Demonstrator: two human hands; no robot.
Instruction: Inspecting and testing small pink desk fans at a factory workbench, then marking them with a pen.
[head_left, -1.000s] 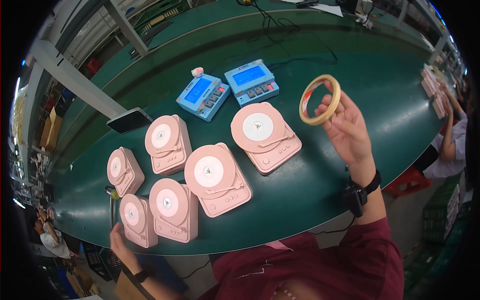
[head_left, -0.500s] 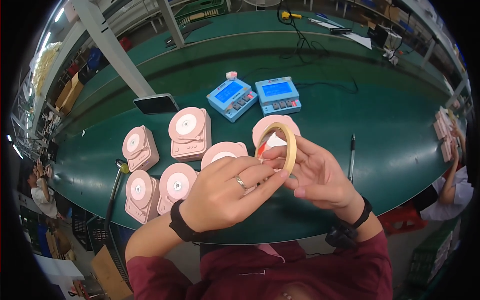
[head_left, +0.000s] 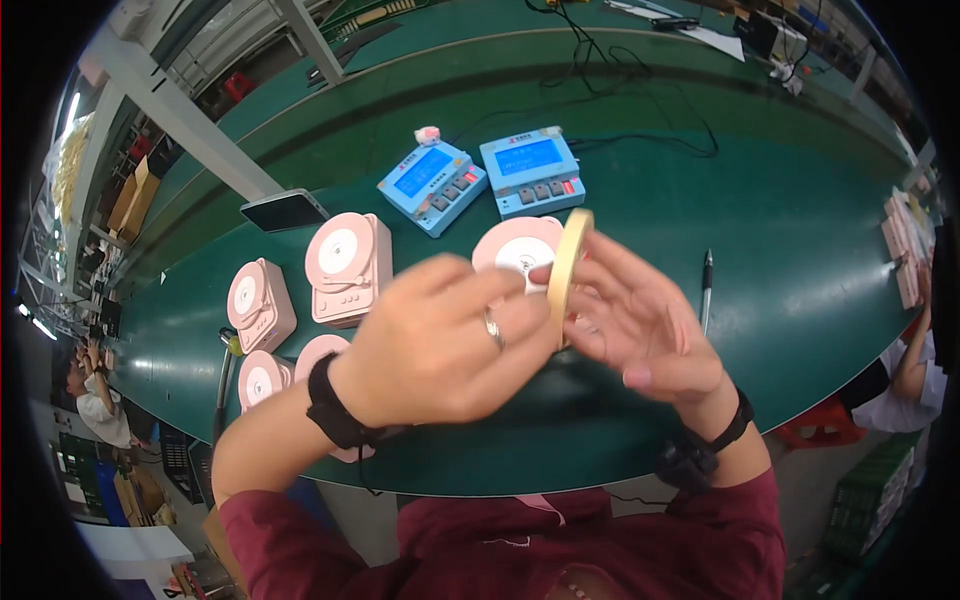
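Glossy green desk [head_left: 790,280] beneath. Head view: narrow cream-yellow tape ring [head_left: 567,275] edge-on between right hand [head_left: 655,320] and left hand [head_left: 430,345], long axis near upright, top leaning right. Gripped in the right hand's curled fingers, thumb apart. Immediately left of the ring, left hand bent, fingertips hidden, grip impossible to tell. Just beyond both hands, pink turntable-shaped case [head_left: 515,250], partly covered.

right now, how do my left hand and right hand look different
Left hand has its back to the camera; right hand shows its palm side. Left hand wears a ring; none can be seen on right hand. A bulky black device sits at right hand's wrist; none shows at left hand's. Both are at the tape.
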